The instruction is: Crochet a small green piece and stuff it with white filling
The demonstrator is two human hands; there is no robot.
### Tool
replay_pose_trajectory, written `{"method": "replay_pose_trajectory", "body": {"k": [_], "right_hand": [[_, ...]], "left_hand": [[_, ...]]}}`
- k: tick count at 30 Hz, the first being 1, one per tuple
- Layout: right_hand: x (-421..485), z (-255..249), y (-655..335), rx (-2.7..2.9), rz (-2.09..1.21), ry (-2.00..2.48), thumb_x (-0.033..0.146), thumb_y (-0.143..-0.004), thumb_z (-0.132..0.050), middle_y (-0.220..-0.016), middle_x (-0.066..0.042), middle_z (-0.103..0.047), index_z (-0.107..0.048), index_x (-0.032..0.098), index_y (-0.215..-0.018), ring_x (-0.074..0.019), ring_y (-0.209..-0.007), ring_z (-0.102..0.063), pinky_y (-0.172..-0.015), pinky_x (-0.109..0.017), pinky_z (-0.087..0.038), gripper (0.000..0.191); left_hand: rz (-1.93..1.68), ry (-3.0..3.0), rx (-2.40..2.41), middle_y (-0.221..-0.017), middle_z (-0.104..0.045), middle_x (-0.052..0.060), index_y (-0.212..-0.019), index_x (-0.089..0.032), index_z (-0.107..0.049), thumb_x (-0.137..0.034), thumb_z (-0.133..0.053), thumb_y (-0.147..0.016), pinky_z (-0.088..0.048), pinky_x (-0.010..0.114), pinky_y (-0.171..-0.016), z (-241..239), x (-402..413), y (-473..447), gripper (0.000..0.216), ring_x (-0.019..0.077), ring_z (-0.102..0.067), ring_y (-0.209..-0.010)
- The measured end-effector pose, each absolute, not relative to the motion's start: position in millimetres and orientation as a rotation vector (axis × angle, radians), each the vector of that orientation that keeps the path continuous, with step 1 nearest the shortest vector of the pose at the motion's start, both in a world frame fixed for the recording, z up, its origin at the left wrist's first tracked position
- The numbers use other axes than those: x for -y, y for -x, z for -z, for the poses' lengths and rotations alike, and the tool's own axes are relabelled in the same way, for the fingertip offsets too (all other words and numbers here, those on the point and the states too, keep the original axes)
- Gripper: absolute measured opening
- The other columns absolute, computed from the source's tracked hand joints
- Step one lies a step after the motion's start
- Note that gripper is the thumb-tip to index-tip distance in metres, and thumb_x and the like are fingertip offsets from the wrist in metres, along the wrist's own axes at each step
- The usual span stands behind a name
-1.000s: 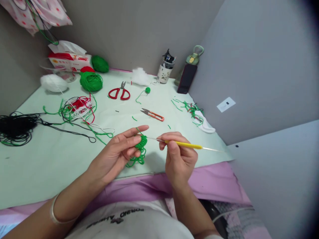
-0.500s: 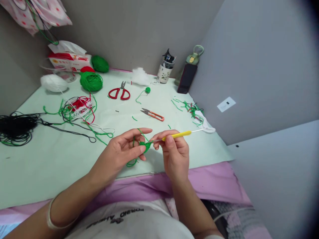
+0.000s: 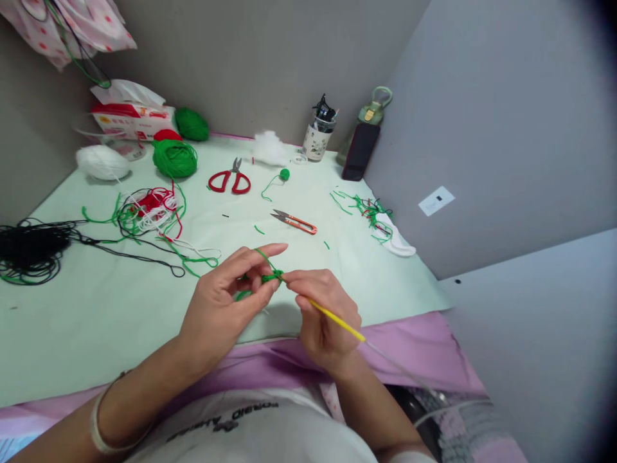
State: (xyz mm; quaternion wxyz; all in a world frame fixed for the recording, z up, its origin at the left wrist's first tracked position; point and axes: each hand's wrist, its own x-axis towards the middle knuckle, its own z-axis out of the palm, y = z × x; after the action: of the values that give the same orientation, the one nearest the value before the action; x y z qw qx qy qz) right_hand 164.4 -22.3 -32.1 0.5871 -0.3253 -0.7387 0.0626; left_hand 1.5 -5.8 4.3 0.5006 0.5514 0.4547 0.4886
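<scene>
My left hand [image 3: 222, 302] pinches a small green crochet piece [image 3: 268, 277] between thumb and fingers, with green yarn looped over the outstretched forefinger. My right hand [image 3: 322, 310] grips a yellow-handled crochet hook [image 3: 337, 319] like a pencil. The hook's tip is at the green piece and its handle points down and to the right, toward my body. Both hands hover just above the near edge of the pale green table [image 3: 96, 321].
On the table lie red scissors [image 3: 231, 181], orange thread snips [image 3: 294, 222], green yarn balls [image 3: 175, 158], a white yarn ball [image 3: 102, 162], a black yarn tangle [image 3: 31, 247], mixed yarn scraps [image 3: 149, 212], a tissue pack [image 3: 132, 119], a jar [image 3: 317, 140] and a dark phone [image 3: 359, 152].
My right hand has swung the hook's handle from pointing up and to the right to pointing down toward me. The green piece is bunched tighter between my left fingers.
</scene>
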Motion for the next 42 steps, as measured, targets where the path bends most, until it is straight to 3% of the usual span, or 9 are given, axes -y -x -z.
{"method": "replay_pose_trajectory", "body": {"k": [6,11,13,16,21,26,31,36,42], "right_hand": [[21.7,39.7,-161.8,1.851,0.215,0.875,0.009,-0.099,-0.061,-0.108,-0.011,-0.074,-0.071,0.022,-0.125,-0.022,-0.103,-0.071,-0.081,-0.034,-0.062,0.031],[18.9,30.5,-162.3,1.458,-0.355,0.836,0.017,-0.104,-0.055,-0.096,-0.004,-0.076,-0.076,0.027,-0.112,-0.0187,-0.084,-0.07,-0.072,-0.035,-0.06,0.024],[16.0,27.0,-161.6,1.319,-0.556,0.796,0.022,-0.105,-0.056,-0.09,-0.003,-0.075,-0.077,0.028,-0.104,-0.0175,-0.077,-0.068,-0.065,-0.033,-0.057,0.022],[12.7,26.7,-160.5,1.338,-0.665,0.793,0.025,-0.104,-0.06,-0.094,-0.003,-0.077,-0.078,0.028,-0.102,-0.0196,-0.087,-0.071,-0.071,-0.035,-0.058,0.019],[15.2,35.2,-161.0,1.52,-0.427,0.869,0.016,-0.102,-0.06,-0.102,-0.004,-0.078,-0.076,0.033,-0.117,-0.0208,-0.093,-0.072,-0.08,-0.039,-0.06,0.028],[15.6,38.9,-163.2,1.703,-0.065,0.886,0.015,-0.097,-0.065,-0.108,-0.006,-0.078,-0.075,0.035,-0.121,-0.0236,-0.096,-0.073,-0.077,-0.041,-0.061,0.033],[14.1,27.4,-161.9,1.259,-0.595,0.894,0.028,-0.104,-0.058,-0.087,-0.004,-0.074,-0.077,0.027,-0.099,-0.0186,-0.074,-0.066,-0.066,-0.035,-0.056,0.019],[12.0,26.4,-160.3,1.311,-0.757,0.844,0.029,-0.102,-0.064,-0.094,-0.004,-0.077,-0.08,0.027,-0.098,-0.0198,-0.09,-0.07,-0.076,-0.034,-0.056,0.016],[7.1,32.8,-164.8,1.112,-1.004,0.817,0.038,-0.1,-0.066,-0.089,-0.004,-0.076,-0.075,0.023,-0.093,-0.0158,-0.075,-0.065,-0.068,-0.031,-0.053,0.02]], "left_hand": [[-1.065,-0.936,-0.977,-0.077,-0.061,-0.005,-0.128,-0.03,-0.077,-0.014,-0.085,-0.076,-0.053,0.017,-0.068,-1.2,6.8,-5.1,0.055,0.0079,-0.056,-0.068],[-0.906,-0.606,-0.773,-0.077,-0.062,-0.002,-0.121,-0.02,-0.081,-0.021,-0.089,-0.074,-0.059,0.021,-0.063,-0.8,-4.7,2.4,0.047,0.0085,-0.057,-0.063],[-0.95,-0.635,-0.77,-0.083,-0.063,-0.001,-0.118,-0.023,-0.082,-0.018,-0.088,-0.075,-0.06,0.023,-0.065,-1.1,-6.1,3.7,0.044,0.0099,-0.059,-0.068],[-0.943,-0.757,-0.76,-0.087,-0.064,-0.001,-0.119,-0.029,-0.082,-0.021,-0.087,-0.078,-0.06,0.025,-0.07,1.0,-3.6,2.1,0.042,0.0125,-0.06,-0.076],[-1.055,-0.901,-0.851,-0.084,-0.068,-0.002,-0.12,-0.03,-0.082,-0.024,-0.087,-0.081,-0.051,0.019,-0.074,6.1,0.7,-3.6,0.04,0.0109,-0.059,-0.08],[-0.931,-0.654,-0.771,-0.09,-0.073,0.002,-0.121,-0.022,-0.081,-0.025,-0.086,-0.08,-0.058,0.026,-0.078,4.3,-4.3,-3.3,0.041,0.0143,-0.066,-0.08],[-0.878,-0.636,-0.738,-0.087,-0.071,0.001,-0.107,-0.025,-0.086,-0.026,-0.085,-0.08,-0.057,0.024,-0.077,3.5,-9.1,3.4,0.027,0.0113,-0.063,-0.076],[-0.911,-1.021,-0.838,-0.104,-0.073,0.001,-0.122,-0.035,-0.081,-0.031,-0.084,-0.085,-0.051,0.027,-0.086,9.5,-5.3,6.8,0.037,0.0166,-0.062,-0.095],[-0.873,-1.111,-0.876,-0.095,-0.061,0.0,-0.133,-0.039,-0.074,-0.034,-0.084,-0.085,-0.049,0.026,-0.075,10.8,-5.1,11.7,0.05,0.0166,-0.056,-0.089]]}}
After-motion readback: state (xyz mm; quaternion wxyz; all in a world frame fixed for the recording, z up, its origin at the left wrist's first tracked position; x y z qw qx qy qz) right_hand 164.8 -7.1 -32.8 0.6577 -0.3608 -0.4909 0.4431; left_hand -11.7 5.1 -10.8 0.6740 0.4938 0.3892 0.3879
